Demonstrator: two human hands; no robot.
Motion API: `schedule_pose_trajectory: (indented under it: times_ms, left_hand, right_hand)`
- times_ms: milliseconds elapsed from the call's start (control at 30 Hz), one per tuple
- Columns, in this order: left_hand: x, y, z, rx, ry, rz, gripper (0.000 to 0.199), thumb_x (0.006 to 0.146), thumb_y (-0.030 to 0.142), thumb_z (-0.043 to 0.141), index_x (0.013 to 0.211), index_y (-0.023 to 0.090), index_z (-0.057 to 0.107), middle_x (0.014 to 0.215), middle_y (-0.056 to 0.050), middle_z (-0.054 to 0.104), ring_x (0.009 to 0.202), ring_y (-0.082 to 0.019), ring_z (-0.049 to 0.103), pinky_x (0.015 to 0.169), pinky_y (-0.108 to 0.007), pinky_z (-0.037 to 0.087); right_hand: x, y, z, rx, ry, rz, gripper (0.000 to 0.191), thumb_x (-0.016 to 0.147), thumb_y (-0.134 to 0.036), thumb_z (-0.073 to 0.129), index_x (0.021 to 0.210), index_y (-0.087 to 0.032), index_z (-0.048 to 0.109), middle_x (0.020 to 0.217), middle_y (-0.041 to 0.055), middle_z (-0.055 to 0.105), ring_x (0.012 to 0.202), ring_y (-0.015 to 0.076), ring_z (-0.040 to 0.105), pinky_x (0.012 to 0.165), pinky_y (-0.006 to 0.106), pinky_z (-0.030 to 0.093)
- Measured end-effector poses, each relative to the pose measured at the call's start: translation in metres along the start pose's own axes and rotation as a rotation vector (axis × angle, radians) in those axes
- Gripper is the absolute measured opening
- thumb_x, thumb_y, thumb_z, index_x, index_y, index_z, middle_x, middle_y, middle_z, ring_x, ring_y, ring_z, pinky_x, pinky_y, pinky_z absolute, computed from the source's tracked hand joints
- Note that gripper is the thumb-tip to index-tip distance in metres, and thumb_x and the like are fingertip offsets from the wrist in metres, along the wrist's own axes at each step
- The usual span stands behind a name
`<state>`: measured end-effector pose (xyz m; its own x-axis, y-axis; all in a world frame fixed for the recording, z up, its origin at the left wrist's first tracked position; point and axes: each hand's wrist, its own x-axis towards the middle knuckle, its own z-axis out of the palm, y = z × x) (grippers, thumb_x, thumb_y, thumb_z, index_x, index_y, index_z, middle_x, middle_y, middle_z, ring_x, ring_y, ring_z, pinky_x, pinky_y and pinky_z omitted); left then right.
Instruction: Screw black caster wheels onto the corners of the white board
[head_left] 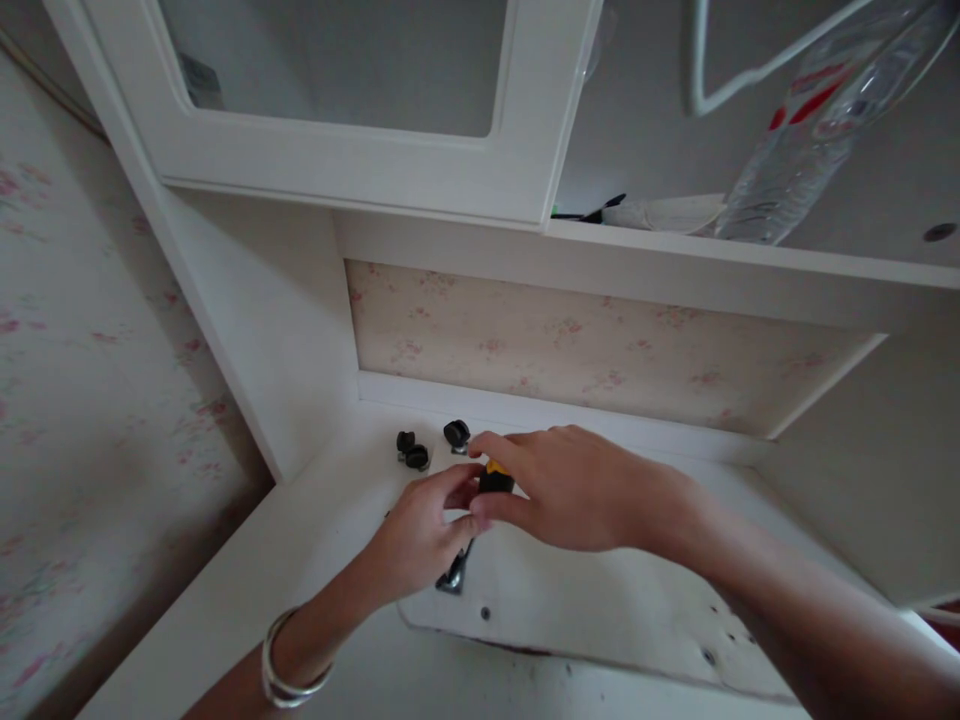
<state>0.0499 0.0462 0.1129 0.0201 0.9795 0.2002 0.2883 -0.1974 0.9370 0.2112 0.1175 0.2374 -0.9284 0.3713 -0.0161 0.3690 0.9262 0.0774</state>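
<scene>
Pinched between the right hand (581,490)'s thumb and forefinger is one yellow-and-black tool handle (496,481), the grip only as wide as the handle; the left hand (421,535) curls its thumb and fingers in from nine o'clock, nearly closed beside the black part, and whether it has hold of anything cannot be told. Counted by their black wheels, three caster wheel parts show: two close together, the dark wheels (412,452) between nine and ten o'clock of the handle, and a single caster (456,434) toward half past ten. One metal plate (451,578) shows at seven o'clock, partly under the left hand. Both palms face inward, the right forearm reaching from four o'clock, the left from eight, a silver bangle (271,668) at its wrist. Yellow lies toward twelve and black toward six; the handle's long axis and far end are hidden by the fingers. One clear plastic bottle (799,165) leans at half past one.
</scene>
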Motion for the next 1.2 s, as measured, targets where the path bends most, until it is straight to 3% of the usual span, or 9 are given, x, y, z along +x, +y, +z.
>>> schedule_pose_trajectory:
  times_ms: [133, 233, 400, 500, 600, 767, 867, 1000, 1200]
  left_hand:
    - [-0.003, 0.001, 0.002, -0.013, -0.049, 0.019, 0.039, 0.084, 0.022, 0.063, 0.123, 0.024, 0.055, 0.114, -0.006, 0.069, 0.103, -0.022, 0.065, 0.093, -0.035, 0.05]
    - [-0.002, -0.002, 0.006, 0.073, 0.032, 0.049, 0.052, 0.074, 0.022, 0.075, 0.123, 0.025, 0.056, 0.122, -0.006, 0.065, 0.108, -0.023, 0.062, 0.096, -0.035, 0.047]
    - [0.0, -0.004, 0.001, 0.109, -0.009, 0.004, 0.004, 0.084, 0.022, 0.061, 0.087, 0.021, 0.063, 0.083, 0.0, 0.069, 0.077, -0.017, 0.064, 0.07, -0.026, 0.049]
    - [-0.001, 0.0, -0.002, 0.033, -0.097, -0.006, 0.013, 0.086, 0.021, 0.059, 0.098, 0.022, 0.062, 0.089, 0.0, 0.07, 0.082, -0.017, 0.065, 0.072, -0.026, 0.05]
    - [-0.001, 0.003, 0.0, 0.068, -0.02, 0.049, 0.035, 0.077, 0.02, 0.07, 0.111, 0.024, 0.061, 0.108, -0.002, 0.069, 0.099, -0.02, 0.063, 0.087, -0.029, 0.048]
    - [0.0, 0.001, 0.0, 0.087, 0.021, 0.014, 0.006, 0.083, 0.023, 0.063, 0.088, 0.022, 0.064, 0.08, 0.002, 0.068, 0.077, -0.017, 0.063, 0.07, -0.026, 0.049]
    - [0.0, 0.002, -0.002, -0.044, -0.074, -0.003, 0.014, 0.087, 0.022, 0.057, 0.099, 0.023, 0.063, 0.088, 0.001, 0.069, 0.083, -0.017, 0.066, 0.074, -0.026, 0.05]
    - [0.0, 0.0, 0.003, -0.004, -0.017, 0.047, 0.037, 0.077, 0.023, 0.071, 0.112, 0.024, 0.06, 0.109, -0.003, 0.069, 0.099, -0.021, 0.064, 0.09, -0.031, 0.049]
    - [0.001, 0.001, 0.001, -0.042, 0.0, -0.01, 0.016, 0.078, 0.019, 0.067, 0.094, 0.022, 0.063, 0.09, 0.001, 0.069, 0.085, -0.017, 0.065, 0.077, -0.026, 0.05]
  right_hand:
    - [0.003, 0.0, 0.005, -0.116, 0.002, 0.082, 0.048, 0.098, -0.056, 0.033, 0.095, -0.018, 0.062, 0.075, 0.0089, 0.071, 0.069, 0.0273, 0.068, 0.054, 0.031, 0.035]
    - [0.004, -0.003, 0.007, -0.17, 0.017, 0.131, 0.061, 0.098, -0.062, 0.024, 0.091, -0.017, 0.064, 0.07, 0.0114, 0.069, 0.069, 0.0301, 0.068, 0.056, 0.033, 0.038]
    - [-0.005, -0.004, 0.004, 0.069, -0.056, 0.022, 0.034, 0.098, -0.048, 0.038, 0.116, -0.024, 0.054, 0.096, 0.0065, 0.073, 0.074, 0.0249, 0.068, 0.055, 0.03, 0.034]
    - [-0.006, -0.006, 0.007, -0.009, -0.018, 0.049, 0.032, 0.1, -0.045, 0.036, 0.108, -0.022, 0.056, 0.087, 0.0066, 0.073, 0.071, 0.0251, 0.068, 0.055, 0.03, 0.034]
    - [-0.003, -0.009, 0.013, -0.16, 0.033, 0.138, 0.055, 0.098, -0.061, 0.026, 0.093, -0.018, 0.061, 0.073, 0.0104, 0.07, 0.066, 0.0286, 0.067, 0.055, 0.032, 0.036]
    - [-0.007, -0.006, 0.014, 0.003, 0.035, 0.086, 0.04, 0.099, -0.054, 0.035, 0.11, -0.021, 0.053, 0.081, 0.0059, 0.071, 0.068, 0.0258, 0.068, 0.054, 0.03, 0.032]
    - [-0.009, -0.002, 0.013, 0.016, 0.015, 0.086, 0.027, 0.098, -0.044, 0.041, 0.111, -0.021, 0.05, 0.081, 0.0043, 0.071, 0.068, 0.0239, 0.067, 0.053, 0.029, 0.03]
    - [-0.007, -0.005, 0.014, -0.138, 0.046, 0.136, 0.049, 0.096, -0.062, 0.032, 0.096, -0.02, 0.057, 0.072, 0.0073, 0.069, 0.064, 0.0263, 0.066, 0.053, 0.03, 0.03]
    - [-0.008, -0.005, 0.012, 0.055, 0.048, 0.069, 0.033, 0.1, -0.048, 0.036, 0.109, -0.022, 0.053, 0.088, 0.0044, 0.072, 0.071, 0.0233, 0.068, 0.055, 0.03, 0.033]
